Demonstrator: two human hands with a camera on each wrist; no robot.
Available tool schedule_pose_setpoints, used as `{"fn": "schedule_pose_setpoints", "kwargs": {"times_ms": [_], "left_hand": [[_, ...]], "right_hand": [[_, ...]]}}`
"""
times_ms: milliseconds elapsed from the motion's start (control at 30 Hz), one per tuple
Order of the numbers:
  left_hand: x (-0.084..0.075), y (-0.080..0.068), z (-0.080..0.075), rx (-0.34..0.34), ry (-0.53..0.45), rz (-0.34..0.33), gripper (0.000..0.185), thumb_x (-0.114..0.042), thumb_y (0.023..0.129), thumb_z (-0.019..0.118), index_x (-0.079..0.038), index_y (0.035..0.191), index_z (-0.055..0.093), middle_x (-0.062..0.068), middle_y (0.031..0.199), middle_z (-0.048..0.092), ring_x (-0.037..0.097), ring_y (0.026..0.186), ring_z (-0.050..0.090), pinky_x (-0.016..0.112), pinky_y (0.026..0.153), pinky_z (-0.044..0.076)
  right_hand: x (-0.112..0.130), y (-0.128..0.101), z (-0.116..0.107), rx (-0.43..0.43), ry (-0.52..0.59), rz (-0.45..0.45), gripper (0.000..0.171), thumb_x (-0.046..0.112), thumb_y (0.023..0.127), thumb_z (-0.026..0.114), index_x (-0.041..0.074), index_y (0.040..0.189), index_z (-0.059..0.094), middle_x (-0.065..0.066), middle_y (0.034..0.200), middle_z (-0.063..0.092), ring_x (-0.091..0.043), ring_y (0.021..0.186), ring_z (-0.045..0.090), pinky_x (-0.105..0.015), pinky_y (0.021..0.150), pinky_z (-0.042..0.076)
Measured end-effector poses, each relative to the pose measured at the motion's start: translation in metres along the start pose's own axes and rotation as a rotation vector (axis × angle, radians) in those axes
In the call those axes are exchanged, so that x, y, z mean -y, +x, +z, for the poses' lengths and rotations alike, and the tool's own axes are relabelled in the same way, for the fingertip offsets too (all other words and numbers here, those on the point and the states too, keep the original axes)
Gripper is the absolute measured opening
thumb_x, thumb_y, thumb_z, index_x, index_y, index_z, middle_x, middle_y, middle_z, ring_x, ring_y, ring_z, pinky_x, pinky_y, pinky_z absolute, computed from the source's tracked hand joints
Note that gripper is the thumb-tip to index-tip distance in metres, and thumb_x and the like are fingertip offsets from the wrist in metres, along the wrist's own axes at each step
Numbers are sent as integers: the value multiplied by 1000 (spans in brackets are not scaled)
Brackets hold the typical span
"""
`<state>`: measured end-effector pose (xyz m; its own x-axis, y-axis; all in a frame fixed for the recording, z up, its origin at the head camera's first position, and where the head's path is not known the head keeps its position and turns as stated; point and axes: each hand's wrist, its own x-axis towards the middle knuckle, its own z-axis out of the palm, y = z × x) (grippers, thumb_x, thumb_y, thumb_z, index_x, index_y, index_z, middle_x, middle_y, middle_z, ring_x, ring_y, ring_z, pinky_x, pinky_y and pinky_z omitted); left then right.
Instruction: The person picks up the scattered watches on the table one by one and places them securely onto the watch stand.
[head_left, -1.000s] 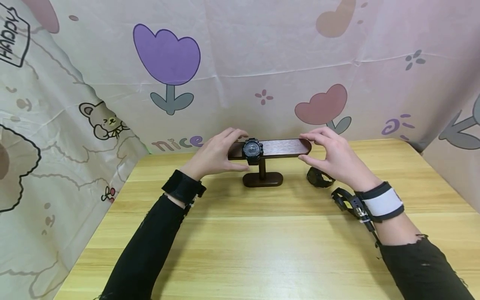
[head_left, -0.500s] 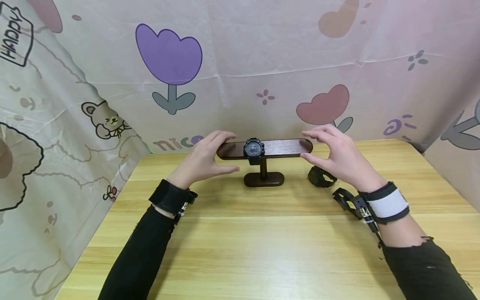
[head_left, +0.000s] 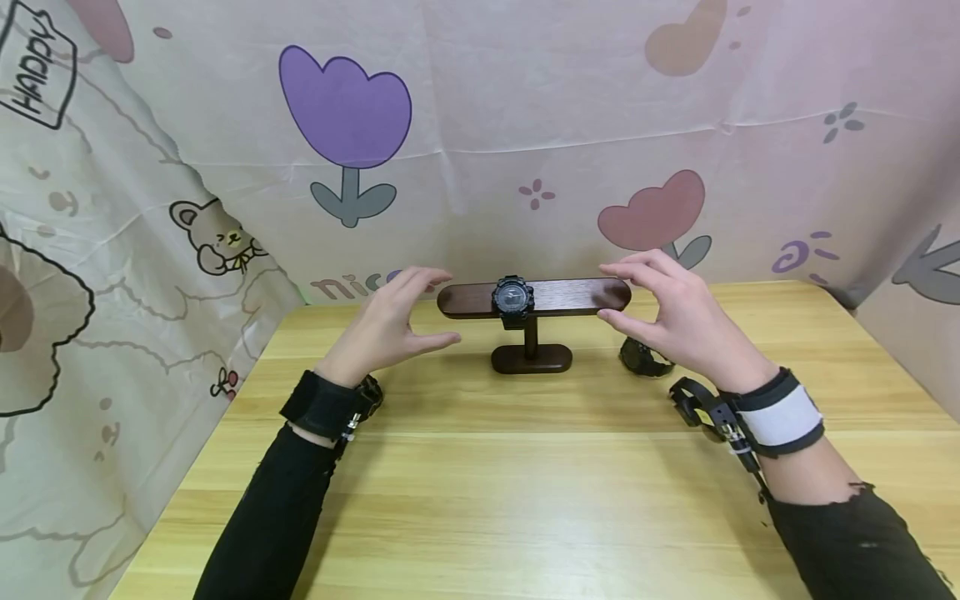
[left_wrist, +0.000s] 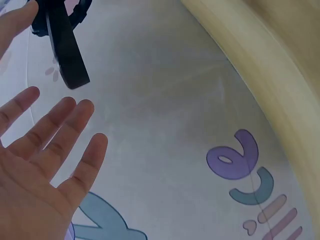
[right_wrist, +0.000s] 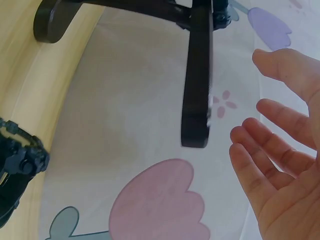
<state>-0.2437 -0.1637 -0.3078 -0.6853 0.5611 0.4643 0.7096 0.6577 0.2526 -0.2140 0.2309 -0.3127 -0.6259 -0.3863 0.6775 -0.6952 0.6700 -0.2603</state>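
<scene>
Black second watch (head_left: 642,357) sits half hidden behind the right hand (head_left: 678,315); both it and the left hand (head_left: 390,323) hover open, empty, flanking the watch stand (head_left: 533,298) on the wooden table (head_left: 525,492), cartoon cloth behind.

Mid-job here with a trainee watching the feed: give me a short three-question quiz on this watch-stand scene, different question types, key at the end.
1. True or false: the left hand grips the bar of the wooden stand.
2. Multiple choice: where is the second black watch? A) strapped round the bar, B) lying on the table beside the stand's base, C) held in the right hand.
3. Fill in: the watch on the bar sits ____ the upright post.

Key
1. False: the left hand is open and apart from the bar's end.
2. B: it lies right of the base, partly hidden behind the open right hand.
3. Above, at about the middle of the bar.
</scene>
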Motion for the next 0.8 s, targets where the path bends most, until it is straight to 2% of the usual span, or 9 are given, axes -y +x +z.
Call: {"fn": "schedule_pose_setpoints", "kwargs": {"times_ms": [200, 367, 500, 633, 767, 800], "left_hand": [[4, -15, -7, 8, 21, -68, 77, -40, 86, 91, -12, 150, 57, 8, 141, 64, 29, 127, 64, 50, 106, 56], [8, -31, -12, 11, 19, -124, 73, -40, 87, 90, -12, 147, 60, 9, 138, 67, 29, 123, 67, 51, 102, 58], [11, -42, -17, 19, 25, -158, 71, -36, 87, 90, -8, 146, 61, 12, 138, 68, 32, 121, 68, 53, 101, 58], [13, -52, -21, 49, 37, -197, 70, -35, 87, 90, -8, 145, 62, 13, 139, 68, 33, 120, 69, 53, 98, 60], [15, -61, -24, 80, 51, -240, 68, -38, 89, 88, -11, 146, 62, 13, 137, 69, 32, 119, 70, 53, 93, 61], [15, -63, -25, 87, 55, -250, 69, -39, 89, 88, -11, 146, 61, 12, 136, 69, 32, 119, 70, 54, 93, 61]], "right_hand": [[10, 2, 0, -17, 22, -54, 57, 6, 79, 94, 7, 132, 73, -10, 125, 70, -24, 106, 66, -18, 86, 45], [18, 3, 6, -10, 33, -91, 55, 6, 80, 93, 5, 131, 74, -10, 124, 71, -24, 106, 68, -21, 82, 48], [24, 3, 10, 13, 45, -118, 55, 8, 81, 92, 6, 133, 73, -10, 125, 70, -24, 100, 69, -16, 69, 46], [29, 2, 13, 36, 62, -141, 58, 9, 82, 92, 6, 136, 72, -11, 128, 69, -23, 98, 69, -11, 62, 44], [34, 0, 16, 55, 58, -153, 58, 8, 82, 92, 6, 136, 71, -12, 131, 69, -22, 96, 71, -11, 61, 45], [35, 0, 17, 59, 52, -156, 58, 9, 82, 92, 6, 135, 71, -12, 131, 69, -21, 97, 72, -12, 63, 49]]}}
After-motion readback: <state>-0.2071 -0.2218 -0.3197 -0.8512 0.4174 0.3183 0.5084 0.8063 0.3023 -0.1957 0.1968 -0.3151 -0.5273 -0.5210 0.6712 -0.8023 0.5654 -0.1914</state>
